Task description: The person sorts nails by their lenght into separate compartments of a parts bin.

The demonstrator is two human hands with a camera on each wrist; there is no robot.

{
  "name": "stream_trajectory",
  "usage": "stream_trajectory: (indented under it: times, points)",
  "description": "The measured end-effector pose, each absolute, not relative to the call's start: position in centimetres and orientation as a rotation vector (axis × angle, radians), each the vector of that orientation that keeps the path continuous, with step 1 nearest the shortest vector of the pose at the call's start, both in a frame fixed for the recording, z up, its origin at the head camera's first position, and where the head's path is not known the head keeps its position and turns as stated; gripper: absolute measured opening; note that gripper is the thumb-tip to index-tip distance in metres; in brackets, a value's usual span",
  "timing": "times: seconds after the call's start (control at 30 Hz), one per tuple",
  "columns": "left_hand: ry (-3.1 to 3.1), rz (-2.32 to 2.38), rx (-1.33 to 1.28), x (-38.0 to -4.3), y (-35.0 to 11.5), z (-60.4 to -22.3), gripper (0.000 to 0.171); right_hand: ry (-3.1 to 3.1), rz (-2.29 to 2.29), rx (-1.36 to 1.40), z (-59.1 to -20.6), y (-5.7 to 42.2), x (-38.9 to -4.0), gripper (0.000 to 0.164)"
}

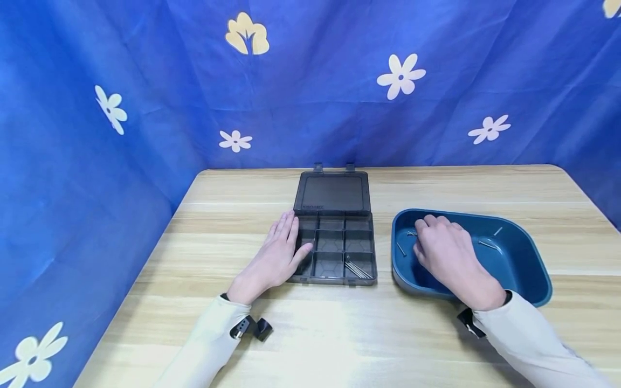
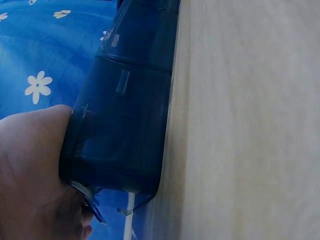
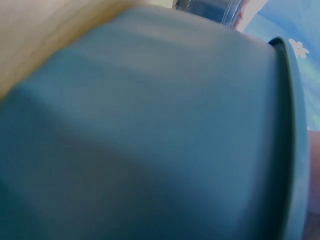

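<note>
A dark translucent compartment box (image 1: 331,265) stands on the table, its lid (image 1: 332,193) swung back. My left hand (image 1: 274,258) rests along the box's left side, fingers straight and thumb over the near-left compartment. Several thin silver nails (image 1: 358,270) lie in the near-right compartment. To the right is a deep blue tub (image 1: 531,245) with a few loose nails (image 1: 487,245) on its floor. My right hand (image 1: 446,253) reaches down into the tub's left half, fingers bent downward. Its fingertips are mostly hidden, and I cannot tell whether they pinch a nail.
The wooden table (image 1: 315,334) carries the box and tub side by side, with a narrow gap between them. A blue flowered cloth (image 1: 310,81) hangs behind and at the sides. In the right wrist view, the tub's outer wall (image 3: 150,115) fills most of the picture.
</note>
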State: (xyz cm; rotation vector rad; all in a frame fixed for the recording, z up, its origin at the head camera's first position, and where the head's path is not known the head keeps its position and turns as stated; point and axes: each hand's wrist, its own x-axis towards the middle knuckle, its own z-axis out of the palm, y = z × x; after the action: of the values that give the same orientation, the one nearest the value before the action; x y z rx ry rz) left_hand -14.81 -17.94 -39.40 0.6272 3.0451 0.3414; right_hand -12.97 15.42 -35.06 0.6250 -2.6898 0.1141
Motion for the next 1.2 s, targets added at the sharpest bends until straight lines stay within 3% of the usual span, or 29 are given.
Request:
stream_trajectory:
  times: [1.2]
  points:
    - [3.035, 0.382, 0.606, -15.1, -17.8, -39.7, 0.074, -2.570, 0.203, 0.823, -36.4, 5.7, -11.3, 0.005]
